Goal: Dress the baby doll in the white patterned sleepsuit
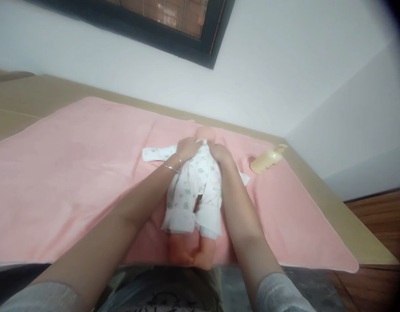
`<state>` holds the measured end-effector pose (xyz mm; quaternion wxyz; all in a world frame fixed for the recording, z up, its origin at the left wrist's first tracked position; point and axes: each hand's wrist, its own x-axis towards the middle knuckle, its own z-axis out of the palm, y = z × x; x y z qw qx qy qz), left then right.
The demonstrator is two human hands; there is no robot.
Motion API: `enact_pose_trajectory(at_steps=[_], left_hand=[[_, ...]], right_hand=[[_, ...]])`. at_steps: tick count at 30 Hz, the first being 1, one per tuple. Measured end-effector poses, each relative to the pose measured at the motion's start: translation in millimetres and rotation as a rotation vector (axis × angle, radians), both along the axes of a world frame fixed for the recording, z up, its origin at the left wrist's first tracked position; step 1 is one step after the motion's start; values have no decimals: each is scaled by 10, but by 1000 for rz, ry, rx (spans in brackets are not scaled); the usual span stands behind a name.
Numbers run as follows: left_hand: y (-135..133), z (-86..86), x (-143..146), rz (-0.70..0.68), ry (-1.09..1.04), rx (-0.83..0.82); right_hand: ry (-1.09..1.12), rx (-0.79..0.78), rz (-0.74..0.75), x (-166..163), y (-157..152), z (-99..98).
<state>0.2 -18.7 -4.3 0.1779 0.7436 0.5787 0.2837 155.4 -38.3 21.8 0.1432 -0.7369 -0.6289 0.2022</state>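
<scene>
A baby doll (207, 250) lies on its back, its feet toward me and its head at the far end. It wears a white baby outfit (182, 197) printed with small green figures, and its lower legs stick out below the wide white cuffs. My left hand (188, 148), with a bracelet at the wrist, is closed on the outfit's top edge near the doll's neck. Opposite it, my right hand (220, 152) grips the same edge on the other side. The fingertips are partly hidden. One white sleeve (158, 154) stretches out flat to the left.
Beneath the doll a pink blanket (73, 173) covers much of the tan table (343, 216). A pale yellow pump bottle (267, 160) lies tilted on the blanket to the right. White walls (268, 73) and a dark-framed window (206, 52) stand behind the table.
</scene>
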Motion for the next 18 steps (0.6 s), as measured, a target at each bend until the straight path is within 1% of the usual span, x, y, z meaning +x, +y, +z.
enact_pose_trajectory(at_steps=[4, 7, 10, 14, 16, 18], left_hand=[[-7, -1, -26, -40, -50, -13], [16, -12, -26, -48, -27, -15], [35, -17, -17, -51, 5, -20], [24, -19, -25, -64, -36, -5], [8, -22, -35, -65, -73, 27], [-6, -25, -42, -59, -106, 61]], right_hand=[[-19, 57, 18, -47, -82, 112], [-49, 108, 36, -124, -119, 153], [-83, 94, -3, -164, -82, 91], [-51, 58, -35, -123, -26, 10], [-50, 53, -17, -104, -57, 54], [-63, 49, 35, -111, -130, 152]])
